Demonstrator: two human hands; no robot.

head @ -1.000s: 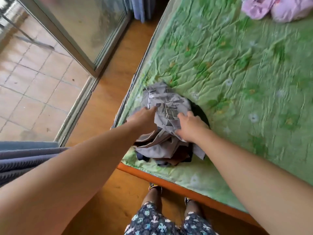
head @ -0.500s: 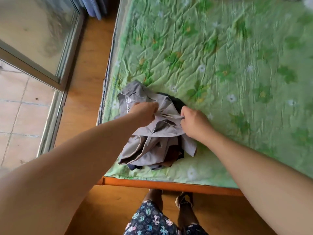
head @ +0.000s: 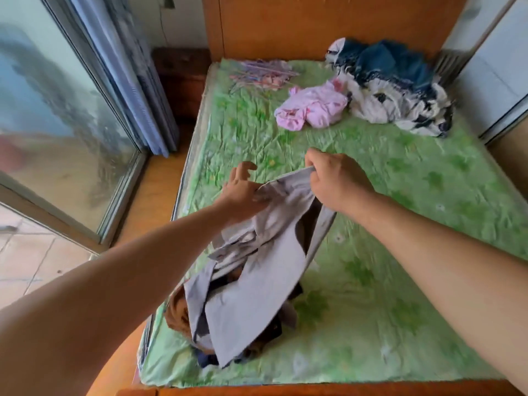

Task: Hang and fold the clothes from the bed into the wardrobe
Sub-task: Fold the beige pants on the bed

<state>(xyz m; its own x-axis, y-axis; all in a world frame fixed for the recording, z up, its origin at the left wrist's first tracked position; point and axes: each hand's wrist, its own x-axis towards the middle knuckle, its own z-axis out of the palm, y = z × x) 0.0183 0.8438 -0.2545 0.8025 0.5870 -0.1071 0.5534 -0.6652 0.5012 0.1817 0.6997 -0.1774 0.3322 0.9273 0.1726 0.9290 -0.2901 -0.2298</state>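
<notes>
A grey garment hangs lifted above the near left part of the bed, which has a green flowered sheet. My left hand grips its upper left edge. My right hand pinches its top edge a little higher. The garment's lower end still rests on a small pile of brown and dark clothes near the foot of the bed.
A pink garment and a heap of blue and white clothes lie by the wooden headboard. Pink hangers lie at the head, left. A glass sliding door and blue curtain stand left of the bed.
Both hands have raised the grey garment off the pile and spread its top edge. The camera has tilted up, bringing the headboard and far clothes into view.
</notes>
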